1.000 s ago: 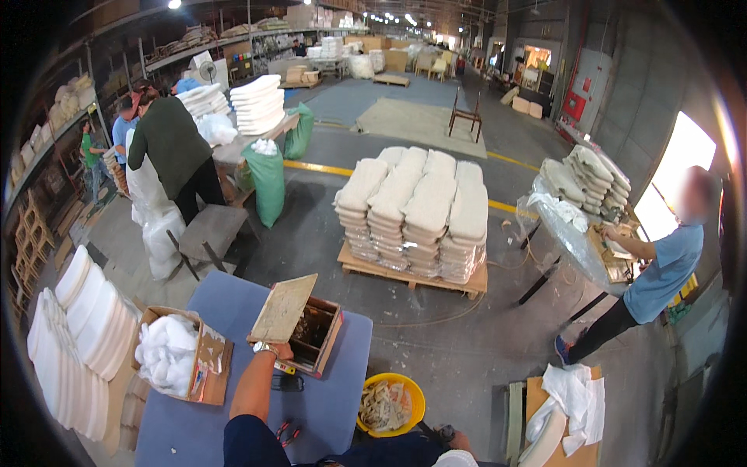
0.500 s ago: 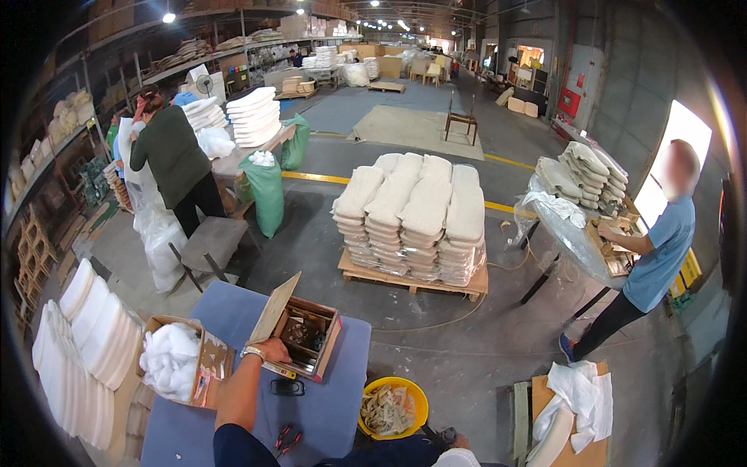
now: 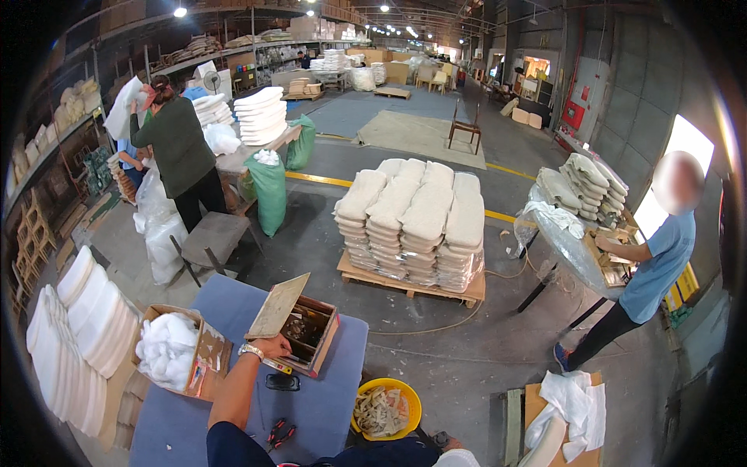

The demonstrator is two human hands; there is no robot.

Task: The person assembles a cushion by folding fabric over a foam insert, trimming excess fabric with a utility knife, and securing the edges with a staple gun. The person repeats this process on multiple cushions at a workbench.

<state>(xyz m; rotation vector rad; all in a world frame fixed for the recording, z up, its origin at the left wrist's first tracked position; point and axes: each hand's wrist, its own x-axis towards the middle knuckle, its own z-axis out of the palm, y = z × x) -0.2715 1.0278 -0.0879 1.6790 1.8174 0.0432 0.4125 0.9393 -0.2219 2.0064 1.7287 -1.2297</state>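
The wooden box (image 3: 310, 333) has a raw, matt plywood lid, held up by the left hand (image 3: 272, 345). Under it the tabletop (image 3: 233, 296) wears dull blue cloth. Left of the box, a brown cardboard carton (image 3: 204, 359) holds fluffy white fibre filling (image 3: 165, 350). Right of the box, the yellow plastic bowl (image 3: 405, 393) looks smooth and glossy.

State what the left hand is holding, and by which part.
The left hand grips the open wooden box by its near-left edge, beside the raised lid. The right hand is not visible.
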